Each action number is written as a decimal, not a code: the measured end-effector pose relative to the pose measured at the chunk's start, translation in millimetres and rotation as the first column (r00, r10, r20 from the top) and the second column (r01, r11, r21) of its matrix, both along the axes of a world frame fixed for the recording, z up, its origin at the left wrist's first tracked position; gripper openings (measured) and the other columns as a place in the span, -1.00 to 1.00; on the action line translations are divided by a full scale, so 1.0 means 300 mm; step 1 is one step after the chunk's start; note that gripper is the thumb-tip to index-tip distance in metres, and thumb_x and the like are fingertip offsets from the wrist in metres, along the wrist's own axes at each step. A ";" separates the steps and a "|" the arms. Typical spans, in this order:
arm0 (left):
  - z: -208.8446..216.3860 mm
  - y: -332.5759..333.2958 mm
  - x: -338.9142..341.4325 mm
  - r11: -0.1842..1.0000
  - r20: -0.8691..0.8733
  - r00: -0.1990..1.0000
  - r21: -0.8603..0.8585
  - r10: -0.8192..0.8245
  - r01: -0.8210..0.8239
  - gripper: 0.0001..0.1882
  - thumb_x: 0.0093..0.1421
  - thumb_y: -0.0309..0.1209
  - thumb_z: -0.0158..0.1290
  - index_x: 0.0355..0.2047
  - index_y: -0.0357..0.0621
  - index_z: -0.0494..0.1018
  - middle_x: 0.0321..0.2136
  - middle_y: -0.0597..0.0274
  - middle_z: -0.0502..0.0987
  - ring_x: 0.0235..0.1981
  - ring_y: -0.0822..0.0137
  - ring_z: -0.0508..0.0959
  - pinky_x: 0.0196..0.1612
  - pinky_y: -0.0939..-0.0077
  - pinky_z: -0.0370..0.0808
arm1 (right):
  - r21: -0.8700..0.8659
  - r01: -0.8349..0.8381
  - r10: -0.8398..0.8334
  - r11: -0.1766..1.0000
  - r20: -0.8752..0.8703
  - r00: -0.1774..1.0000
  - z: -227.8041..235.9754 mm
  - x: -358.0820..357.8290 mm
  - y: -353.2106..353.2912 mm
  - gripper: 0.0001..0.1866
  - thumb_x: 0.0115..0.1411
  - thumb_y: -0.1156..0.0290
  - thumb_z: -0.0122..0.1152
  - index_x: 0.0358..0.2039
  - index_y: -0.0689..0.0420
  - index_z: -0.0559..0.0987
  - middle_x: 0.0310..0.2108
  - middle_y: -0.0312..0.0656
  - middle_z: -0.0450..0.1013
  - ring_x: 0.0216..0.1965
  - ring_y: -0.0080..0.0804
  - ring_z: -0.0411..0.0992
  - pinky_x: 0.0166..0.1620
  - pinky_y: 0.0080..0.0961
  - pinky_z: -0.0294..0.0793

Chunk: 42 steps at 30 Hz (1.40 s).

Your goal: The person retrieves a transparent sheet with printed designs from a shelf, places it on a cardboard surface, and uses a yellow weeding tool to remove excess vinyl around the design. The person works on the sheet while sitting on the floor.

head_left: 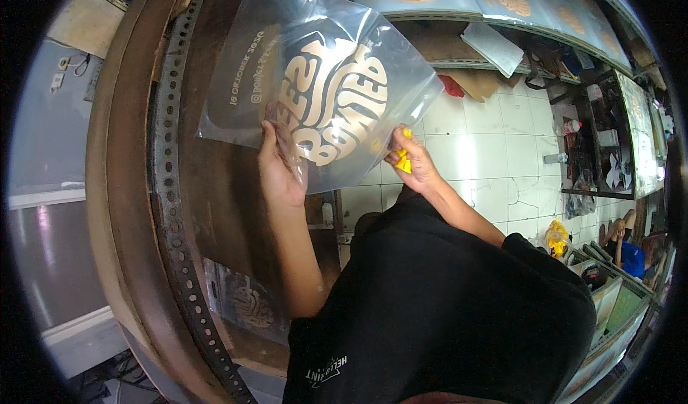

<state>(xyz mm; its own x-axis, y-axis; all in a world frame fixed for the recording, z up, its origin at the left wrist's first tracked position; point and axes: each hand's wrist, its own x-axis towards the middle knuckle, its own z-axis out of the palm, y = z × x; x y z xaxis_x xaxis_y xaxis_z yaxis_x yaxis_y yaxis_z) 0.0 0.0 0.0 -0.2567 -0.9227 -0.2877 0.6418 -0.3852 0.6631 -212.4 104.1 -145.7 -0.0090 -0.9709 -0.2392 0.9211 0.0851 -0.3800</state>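
Left grip [283,164] closed on the lower edge of a clear plastic sheet [358,35], the thumb laid on the near side and the fingers seen through the film. The sheet is held up in front of the body, tilted and slightly bowed, glossy, with pale reflections along its upper right part. A large rounded design in metallic beige lettering is carried near its middle; smaller, fainter lettering is seen toward the left side. Right grip [414,157] curled shut around a bunched yellow cloth [405,159], fingertips at the sheet's lower right edge; whether the film is also pinched there cannot be told. Below and left, a brown desk [208,210] is seen, bordered by a perforated metal rail [170,110]; another clear printed sheet [247,296] is laid there. Upper right, film with round beige prints [512,1] is spread out. Beyond, white floor tiles [494,124]; a seated person in blue [632,259] is noted far right.
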 end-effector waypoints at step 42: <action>0.018 0.685 -1.058 0.635 0.298 0.687 -0.263 -0.663 0.727 -0.43 0.53 -0.06 -0.14 0.35 -0.19 0.24 0.27 0.00 0.36 0.22 0.16 0.42 0.25 0.25 0.39 | 0.215 0.868 -0.697 0.447 -0.524 0.488 0.127 -0.391 1.203 -0.58 0.49 0.09 0.08 0.09 0.18 0.54 -0.56 -0.52 0.17 -0.57 -0.72 0.13 -0.49 -0.67 0.12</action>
